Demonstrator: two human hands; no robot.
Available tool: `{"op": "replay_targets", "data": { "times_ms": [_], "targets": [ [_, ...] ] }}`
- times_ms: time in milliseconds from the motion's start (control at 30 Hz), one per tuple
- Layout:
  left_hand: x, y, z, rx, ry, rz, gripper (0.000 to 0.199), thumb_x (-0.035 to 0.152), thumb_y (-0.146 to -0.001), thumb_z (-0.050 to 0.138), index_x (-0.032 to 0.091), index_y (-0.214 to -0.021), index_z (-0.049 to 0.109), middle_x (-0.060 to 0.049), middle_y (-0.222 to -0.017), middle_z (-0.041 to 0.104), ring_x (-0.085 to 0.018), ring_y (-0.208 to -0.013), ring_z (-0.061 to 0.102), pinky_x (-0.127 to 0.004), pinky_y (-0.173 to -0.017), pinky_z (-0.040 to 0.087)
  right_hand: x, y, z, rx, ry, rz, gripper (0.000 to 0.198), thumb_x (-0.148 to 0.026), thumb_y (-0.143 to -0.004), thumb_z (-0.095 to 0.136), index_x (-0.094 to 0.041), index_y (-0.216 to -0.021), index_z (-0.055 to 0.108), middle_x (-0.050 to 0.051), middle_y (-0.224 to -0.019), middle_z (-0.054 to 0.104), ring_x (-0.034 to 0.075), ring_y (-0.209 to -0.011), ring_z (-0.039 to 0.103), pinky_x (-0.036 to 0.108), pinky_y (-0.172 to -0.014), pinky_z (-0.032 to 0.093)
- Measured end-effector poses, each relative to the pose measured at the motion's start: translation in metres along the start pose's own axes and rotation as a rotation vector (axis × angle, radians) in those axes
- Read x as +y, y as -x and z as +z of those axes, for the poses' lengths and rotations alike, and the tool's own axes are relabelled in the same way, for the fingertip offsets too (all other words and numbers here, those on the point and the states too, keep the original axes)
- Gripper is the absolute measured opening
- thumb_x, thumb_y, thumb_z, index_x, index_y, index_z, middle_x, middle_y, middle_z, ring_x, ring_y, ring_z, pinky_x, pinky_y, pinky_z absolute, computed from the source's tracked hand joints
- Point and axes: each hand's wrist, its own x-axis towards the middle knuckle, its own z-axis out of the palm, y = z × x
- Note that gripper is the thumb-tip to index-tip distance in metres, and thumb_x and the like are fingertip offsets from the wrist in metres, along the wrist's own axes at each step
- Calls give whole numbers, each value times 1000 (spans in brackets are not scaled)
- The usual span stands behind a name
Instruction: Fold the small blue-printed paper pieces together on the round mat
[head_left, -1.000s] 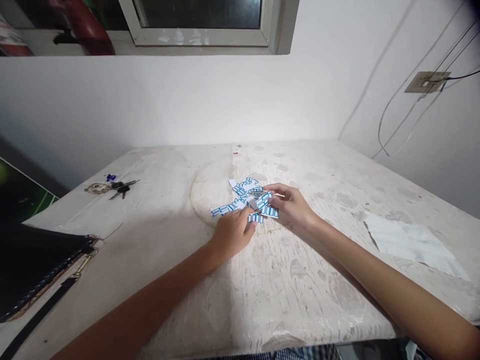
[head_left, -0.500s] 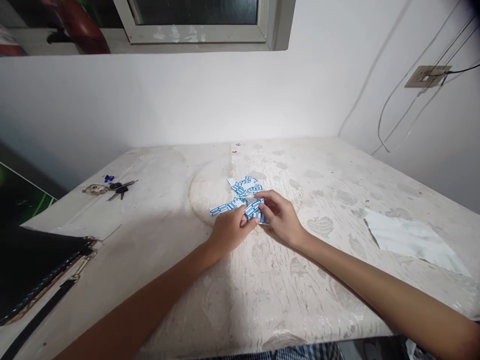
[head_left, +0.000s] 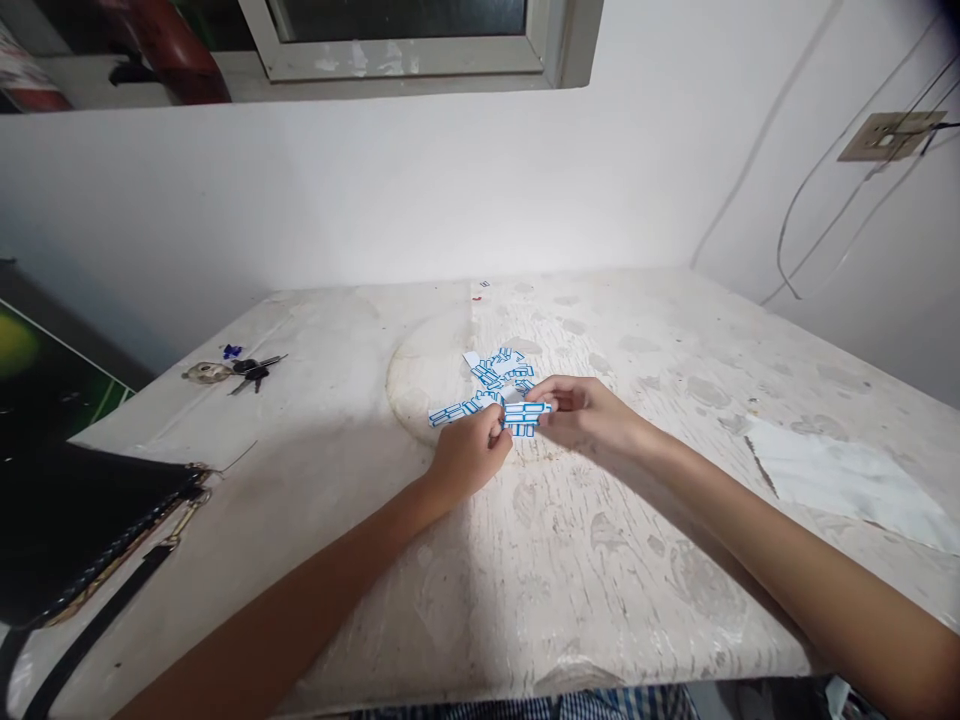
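Between my two hands is a small white paper piece with blue-outlined boxes (head_left: pixel 525 412), raised a little above the table. My left hand (head_left: pixel 474 450) pinches its left end between thumb and fingers. At its right end, my right hand (head_left: pixel 574 410) grips the edge with thumb and fingertips. Behind and under it lies a loose pile of similar blue-printed paper pieces (head_left: pixel 491 372), with one strip (head_left: pixel 450 413) reaching out to the left. My hands hide part of the pile.
Keys with a fob (head_left: pixel 251 373) lie at the left of the covered table (head_left: pixel 360 600). A black bag with a strap (head_left: pixel 97 530) rests at the left edge. A white cloth (head_left: pixel 847 480) lies at the right. Wires hang from a wall socket (head_left: pixel 889 137).
The held paper piece has turned from slanted to nearly level and faces me more. My right hand has shifted outward to its right end. The whole view has moved slightly.
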Motion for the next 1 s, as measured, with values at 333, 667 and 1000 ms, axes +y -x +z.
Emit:
{"op": "replay_targets", "data": {
  "times_ms": [333,667,1000],
  "targets": [
    [4,5,-1,13,-92,160,19,13,-72,44,18,-88,52,4,-59,49,-11,-56,47,-23,-55,34,16,3,0,-16,615,-209,35,-10,-65,46,-20,-96,58,1,-77,50,11,-60,46,25,-54,39],
    [0,4,4,33,-131,154,15,23,-84,40,18,-90,53,3,-63,54,-10,-54,47,-23,-52,30,11,5,-6,-55,632,-162,31,-14,-71,46,-21,-100,55,-1,-70,50,10,-53,46,24,-49,37],
    [2,4,2,2,-104,117,12,24,-81,46,19,-88,53,4,-60,51,-10,-56,48,-21,-53,31,6,5,-9,-96,626,-82,28,-14,-73,46,-19,-97,58,0,-67,54,11,-53,50,23,-47,38]
  ]
}}
